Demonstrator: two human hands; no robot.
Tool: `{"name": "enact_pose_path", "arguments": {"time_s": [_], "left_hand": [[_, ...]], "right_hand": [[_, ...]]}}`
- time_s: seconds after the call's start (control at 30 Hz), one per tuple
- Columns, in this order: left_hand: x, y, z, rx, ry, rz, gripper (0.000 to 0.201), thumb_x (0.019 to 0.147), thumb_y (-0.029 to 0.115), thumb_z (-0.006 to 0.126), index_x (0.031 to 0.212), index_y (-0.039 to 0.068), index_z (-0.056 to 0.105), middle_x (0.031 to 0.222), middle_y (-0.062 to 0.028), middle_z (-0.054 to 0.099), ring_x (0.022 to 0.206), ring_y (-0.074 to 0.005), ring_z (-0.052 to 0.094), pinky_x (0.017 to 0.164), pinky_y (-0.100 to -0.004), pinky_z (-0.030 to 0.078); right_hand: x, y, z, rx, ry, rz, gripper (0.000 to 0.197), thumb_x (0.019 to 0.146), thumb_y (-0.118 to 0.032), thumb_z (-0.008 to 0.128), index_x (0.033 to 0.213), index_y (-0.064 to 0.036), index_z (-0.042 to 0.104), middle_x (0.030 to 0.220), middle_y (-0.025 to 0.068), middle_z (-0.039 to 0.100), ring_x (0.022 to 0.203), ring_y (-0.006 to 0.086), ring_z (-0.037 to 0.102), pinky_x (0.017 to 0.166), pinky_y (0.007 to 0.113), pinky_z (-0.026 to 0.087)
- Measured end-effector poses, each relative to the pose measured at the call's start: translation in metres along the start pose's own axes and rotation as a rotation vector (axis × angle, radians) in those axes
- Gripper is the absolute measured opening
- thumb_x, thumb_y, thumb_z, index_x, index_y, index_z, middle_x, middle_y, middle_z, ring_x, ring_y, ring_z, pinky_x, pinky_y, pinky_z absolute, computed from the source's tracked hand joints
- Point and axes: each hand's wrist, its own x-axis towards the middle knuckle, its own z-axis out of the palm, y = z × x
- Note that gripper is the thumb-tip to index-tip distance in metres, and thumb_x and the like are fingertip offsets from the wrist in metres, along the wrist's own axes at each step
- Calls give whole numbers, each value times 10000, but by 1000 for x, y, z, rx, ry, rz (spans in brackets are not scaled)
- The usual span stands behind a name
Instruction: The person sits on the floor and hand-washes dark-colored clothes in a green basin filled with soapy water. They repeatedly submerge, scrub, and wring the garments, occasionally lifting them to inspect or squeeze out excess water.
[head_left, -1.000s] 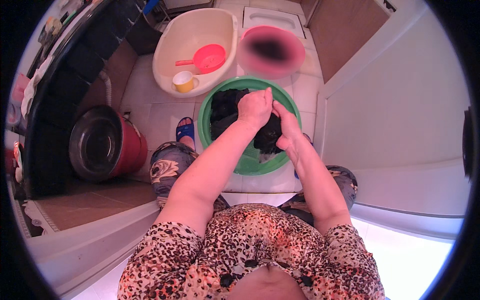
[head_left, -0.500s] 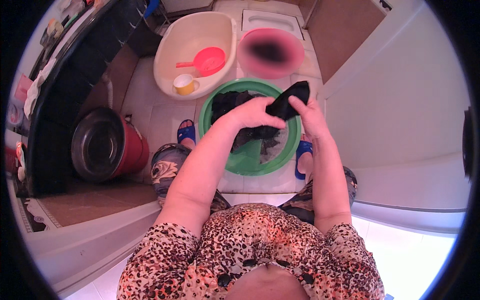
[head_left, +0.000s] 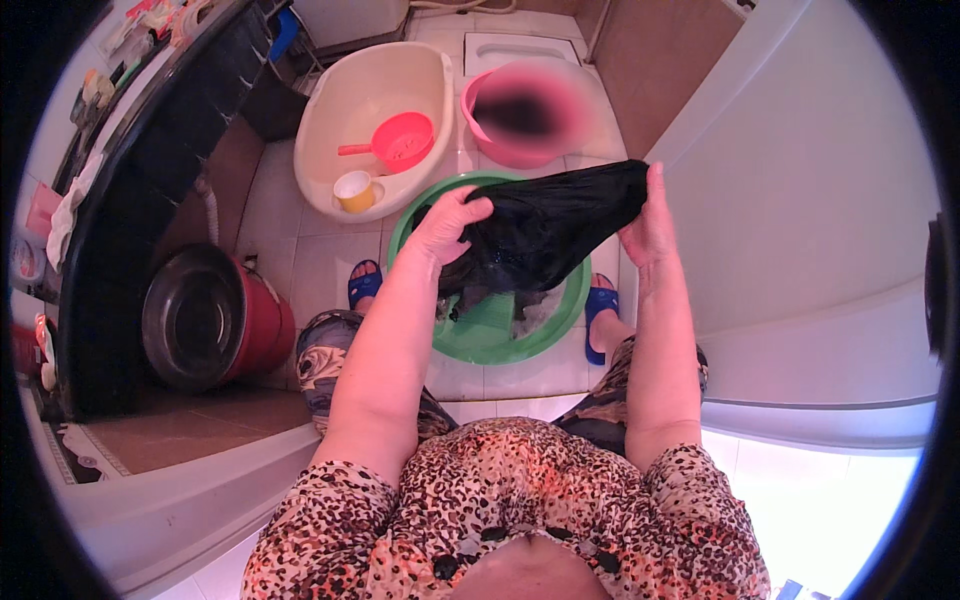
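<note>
A black wet-looking cloth [head_left: 555,225] is stretched between my hands above a round green basin [head_left: 490,340]. My left hand [head_left: 450,225] grips its left end, thumb over the fabric. My right hand [head_left: 652,225] holds the other end, raised past the basin's right rim; its fingers are partly behind the cloth. The cloth hides much of the basin, where dark fabric and greyish suds show near the front. The garment's kind cannot be made out.
Beyond stands a cream tub [head_left: 330,110] holding a red dipper [head_left: 403,142] and a yellow cup [head_left: 354,192]. A pink basin [head_left: 480,125] with something dark, blurred, is beside it. At left a red bucket [head_left: 268,315] has a black basin [head_left: 195,315] against it. A white door panel [head_left: 800,220] bounds the right.
My hands have moved apart, the left one leftward and the right one slightly rightward. The black cloth, bunched between them before, is now spread wide over the basin.
</note>
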Motion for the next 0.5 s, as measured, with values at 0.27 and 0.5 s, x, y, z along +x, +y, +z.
{"name": "enact_pose_path", "arguments": {"time_s": [0.27,0.5], "left_hand": [[27,-34,32,446,593,415,190,857,126,620,990,-6,594,901,-94,660,816,-189,633,737,-334,512],[-13,-90,121,1463,-92,864,182,844,234,642,717,107,614,697,-78,601,632,-294,617,570,-385,498]], "right_hand": [[24,104,-12,140,70,229,366,902,-287,656,1160,-40,577,1105,102,653,1015,259,625,918,420,503],[27,134,-79,537,-479,331,463,968,-297,498,1368,-71,448,1039,58,599,907,163,556,825,295,466]]}}
